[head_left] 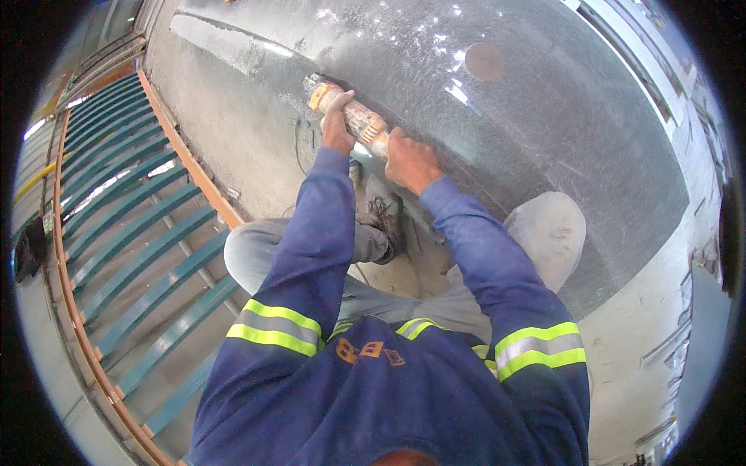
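Both of my hands are closed around a dusty orange power tool that looks like an angle grinder (365, 123). My left hand (337, 126) wraps the body close behind its front head, and my right hand (412, 161) grips the rear end. The tool lies slantwise, its head pointing to the far left, at a seam or edge of a large dark grey sheet (559, 132). Whether the head touches the sheet I cannot tell. A thin dark cord (300, 147) curves beside my left wrist.
On the left stands a long orange-edged frame with teal slats (148, 248). A brownish round patch (485, 61) marks the sheet. My bent knees (549, 233) flank the work, with a dark shoe (385, 225) between them. Scattered strips (668, 342) lie on the floor at right.
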Motion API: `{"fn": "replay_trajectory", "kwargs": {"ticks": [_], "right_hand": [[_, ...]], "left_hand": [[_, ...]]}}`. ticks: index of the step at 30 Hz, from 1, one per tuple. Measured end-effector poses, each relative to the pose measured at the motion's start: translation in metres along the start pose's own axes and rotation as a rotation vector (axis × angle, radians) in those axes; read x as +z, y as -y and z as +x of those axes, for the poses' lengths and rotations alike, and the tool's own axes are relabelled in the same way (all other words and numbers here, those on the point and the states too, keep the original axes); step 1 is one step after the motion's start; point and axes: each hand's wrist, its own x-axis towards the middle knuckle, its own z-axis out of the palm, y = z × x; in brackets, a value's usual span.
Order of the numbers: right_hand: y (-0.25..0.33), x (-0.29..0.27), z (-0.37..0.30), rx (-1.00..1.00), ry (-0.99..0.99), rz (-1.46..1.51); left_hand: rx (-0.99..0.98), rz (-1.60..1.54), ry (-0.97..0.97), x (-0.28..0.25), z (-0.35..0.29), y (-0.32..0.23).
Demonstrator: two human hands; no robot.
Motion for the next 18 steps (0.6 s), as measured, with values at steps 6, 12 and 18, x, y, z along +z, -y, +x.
{"fn": "replay_trajectory", "kwargs": {"ticks": [6, 12, 18], "right_hand": [[-0.006, 0.002, 0.002, 0.025, 0.007, 0.035], [-0.005, 0.011, 0.012, 0.009, 0.040, 0.090], [-0.004, 0.024, 0.023, -0.001, 0.035, 0.101]], "left_hand": [[0.048, 0.041, -0.116, 0.024, -0.015, 0.001], [0.069, 0.101, -0.160, 0.003, 0.013, 0.005], [0.034, 0.100, -0.104, -0.010, 0.032, 0.005]]}}
